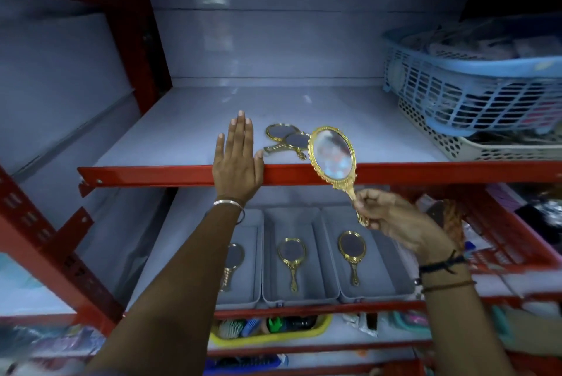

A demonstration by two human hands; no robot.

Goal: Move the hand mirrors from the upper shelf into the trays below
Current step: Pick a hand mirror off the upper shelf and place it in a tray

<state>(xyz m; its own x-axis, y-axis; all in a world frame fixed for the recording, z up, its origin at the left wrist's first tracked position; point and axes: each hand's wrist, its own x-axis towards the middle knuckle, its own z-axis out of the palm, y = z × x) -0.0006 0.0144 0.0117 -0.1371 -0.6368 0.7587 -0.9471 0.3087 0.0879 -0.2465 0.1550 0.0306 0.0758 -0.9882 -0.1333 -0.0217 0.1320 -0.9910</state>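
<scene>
My right hand (pixel 392 217) grips the handle of a gold oval hand mirror (pixel 333 153), held upright in front of the red edge of the upper shelf (pixel 152 173). Two more gold hand mirrors (pixel 287 139) lie overlapping on that shelf, just behind the held one. My left hand (pixel 237 159) rests flat on the shelf edge, fingers apart, holding nothing. Below stand three grey trays side by side: the left tray (pixel 254 257), partly hidden by my left arm, the middle tray (pixel 270 254) and the right tray (pixel 383 272). Each holds one gold mirror.
A blue lattice basket (pixel 462 93) stacked on a cream basket (pixel 441 144) fills the right of the upper shelf. Red uprights (pixel 137 41) frame the left side. A yellow bin of combs (pixel 267 330) sits under the trays. Packaged goods crowd the right shelves.
</scene>
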